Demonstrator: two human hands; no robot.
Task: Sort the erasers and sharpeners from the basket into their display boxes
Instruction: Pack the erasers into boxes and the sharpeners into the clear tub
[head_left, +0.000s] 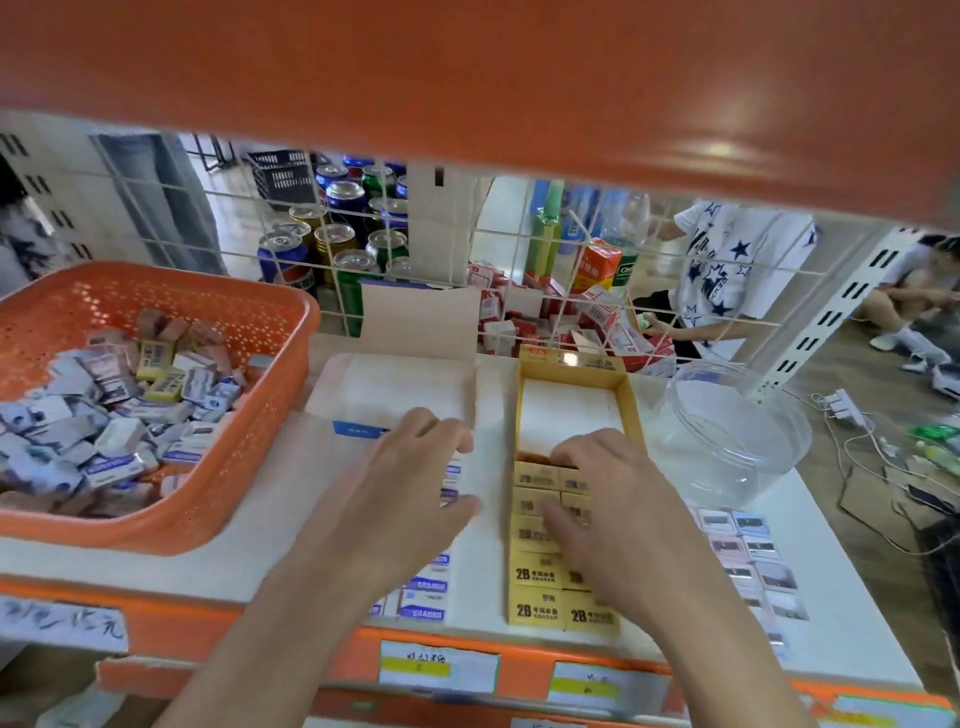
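Yellow rectangular 2B erasers (537, 592) are touched by the right hand (608, 499), fingers loosely extended; left hand (415, 483) is held open, nothing gripped.

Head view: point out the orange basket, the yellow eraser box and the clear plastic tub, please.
orange basket (244, 441), head view, on its perforated right wall.
yellow eraser box (571, 366), head view, on its back flap.
clear plastic tub (727, 467), head view, on its near wall.
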